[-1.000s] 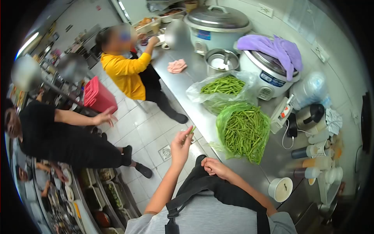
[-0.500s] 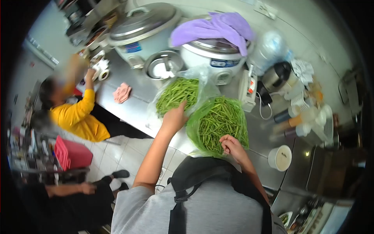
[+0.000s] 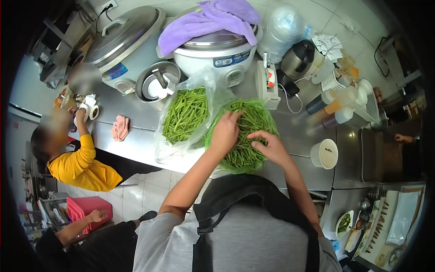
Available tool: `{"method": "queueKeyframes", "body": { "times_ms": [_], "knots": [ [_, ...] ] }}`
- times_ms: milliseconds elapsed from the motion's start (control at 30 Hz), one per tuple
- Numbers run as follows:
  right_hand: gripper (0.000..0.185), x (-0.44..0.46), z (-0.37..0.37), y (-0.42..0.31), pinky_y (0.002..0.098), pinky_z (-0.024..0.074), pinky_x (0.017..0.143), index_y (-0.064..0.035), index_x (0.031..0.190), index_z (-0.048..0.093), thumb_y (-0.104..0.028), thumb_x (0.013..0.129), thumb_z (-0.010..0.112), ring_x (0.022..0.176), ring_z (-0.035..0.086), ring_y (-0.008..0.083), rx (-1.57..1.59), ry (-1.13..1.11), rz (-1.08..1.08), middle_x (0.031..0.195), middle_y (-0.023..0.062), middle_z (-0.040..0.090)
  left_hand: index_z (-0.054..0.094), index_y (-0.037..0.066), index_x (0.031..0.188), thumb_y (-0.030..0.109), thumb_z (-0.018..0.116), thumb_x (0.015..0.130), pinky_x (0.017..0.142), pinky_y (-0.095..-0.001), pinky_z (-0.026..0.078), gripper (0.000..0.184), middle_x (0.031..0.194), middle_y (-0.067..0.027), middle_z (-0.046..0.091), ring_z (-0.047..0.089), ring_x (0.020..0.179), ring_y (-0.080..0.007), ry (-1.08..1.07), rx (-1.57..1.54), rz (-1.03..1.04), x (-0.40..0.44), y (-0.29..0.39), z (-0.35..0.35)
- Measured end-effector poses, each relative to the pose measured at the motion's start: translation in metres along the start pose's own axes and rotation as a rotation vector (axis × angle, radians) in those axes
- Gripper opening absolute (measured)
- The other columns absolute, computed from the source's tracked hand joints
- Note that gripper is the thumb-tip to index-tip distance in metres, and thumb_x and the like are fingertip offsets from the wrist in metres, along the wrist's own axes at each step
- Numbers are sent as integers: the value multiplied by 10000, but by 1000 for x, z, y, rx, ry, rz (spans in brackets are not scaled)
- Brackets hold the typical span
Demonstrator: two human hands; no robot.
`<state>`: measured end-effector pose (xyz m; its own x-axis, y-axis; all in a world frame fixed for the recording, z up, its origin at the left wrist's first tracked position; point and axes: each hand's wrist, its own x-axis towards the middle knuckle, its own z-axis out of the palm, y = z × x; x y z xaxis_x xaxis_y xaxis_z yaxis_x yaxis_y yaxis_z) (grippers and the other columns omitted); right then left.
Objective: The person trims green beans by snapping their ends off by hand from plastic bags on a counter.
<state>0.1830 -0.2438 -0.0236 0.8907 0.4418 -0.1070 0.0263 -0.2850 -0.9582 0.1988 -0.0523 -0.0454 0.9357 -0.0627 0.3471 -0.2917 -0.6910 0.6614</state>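
My left hand reaches over the left side of a green plastic bag full of long thin green beans. Its fingers are stretched out and touch the beans. On the right of the same heap is my right hand, open, with thumb and index finger apart over the beans. Just left of my left hand, a clear plastic bag holds short green bean pieces. I cannot make out any bean gripped in either hand.
Behind the bags stand two large cookers, one with a purple towel, beside a metal bowl. Right are a kettle, squeeze bottles and a white tub. A person in yellow works at the left.
My left hand has moved from the clear bag's beans to the green bag. My right hand has opened from a closed pinch and moved further over the heap. The view has shifted.
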Motion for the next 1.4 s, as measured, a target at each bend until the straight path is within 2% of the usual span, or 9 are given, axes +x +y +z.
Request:
{"method": "queueKeyframes", "body": {
  "times_ms": [67,167,367,467,567,667,767,1067,1400],
  "knots": [
    [219,-6,5,-5,291,452,866,-52,1040,652,-124,833,630,978,603,163,-129,34,2,1016,72,659,631,62,1063,86,649,781,727,-419,486,284,919,-153,606,601,826,-353,35,-44,-79,12,-20,6],
    [214,-9,7,3,280,451,858,-55,1043,650,-119,840,623,974,607,160,-31,34,63,1030,69,663,670,59,970,107,672,762,714,-410,493,214,908,-144,623,614,796,-332,47,35,-129,17,-32,11],
    [174,-3,6,26,278,468,813,-37,1015,646,-117,864,614,901,633,141,31,159,-8,984,70,681,699,88,878,153,704,744,706,-385,500,149,899,-96,647,626,813,-293,-192,237,-229,16,-21,-3],
    [163,1,6,16,273,481,767,-19,992,642,-127,872,621,857,645,142,124,224,-57,936,84,689,691,98,884,150,705,743,692,-381,500,151,859,-74,649,624,818,-277,-94,175,-102,0,-8,-10],
    [201,-3,1,-5,260,484,719,-3,949,640,-193,893,607,814,648,135,-51,155,11,875,88,691,677,96,881,140,701,745,671,-374,496,145,836,-66,640,617,803,-272,-57,91,-25,-8,19,-17],
    [285,-6,0,-16,246,472,658,9,884,633,-270,910,583,723,624,112,-17,100,177,769,70,666,664,95,882,122,690,756,639,-366,491,131,823,-60,620,608,766,-270,-116,49,25,-14,45,-24],
    [334,-10,2,-6,235,449,604,7,835,629,-308,919,555,644,577,84,50,141,151,683,42,616,667,100,874,113,691,755,609,-354,485,122,799,-54,596,599,737,-257,-108,22,42,-21,53,-20],
    [289,-28,-4,6,245,408,525,-6,825,652,-254,919,540,558,519,77,19,-66,198,614,13,570,729,134,922,13,686,736,600,-334,468,226,862,-47,559,572,704,-225,-98,-37,75,-38,44,-11],
    [282,-36,1,-14,222,412,653,-10,904,637,-228,971,471,682,502,75,356,-133,84,716,-1,540,721,75,986,-25,682,752,564,-249,445,258,756,-26,549,538,654,-107,-218,-478,-105,-47,30,-16]
  ]
}}
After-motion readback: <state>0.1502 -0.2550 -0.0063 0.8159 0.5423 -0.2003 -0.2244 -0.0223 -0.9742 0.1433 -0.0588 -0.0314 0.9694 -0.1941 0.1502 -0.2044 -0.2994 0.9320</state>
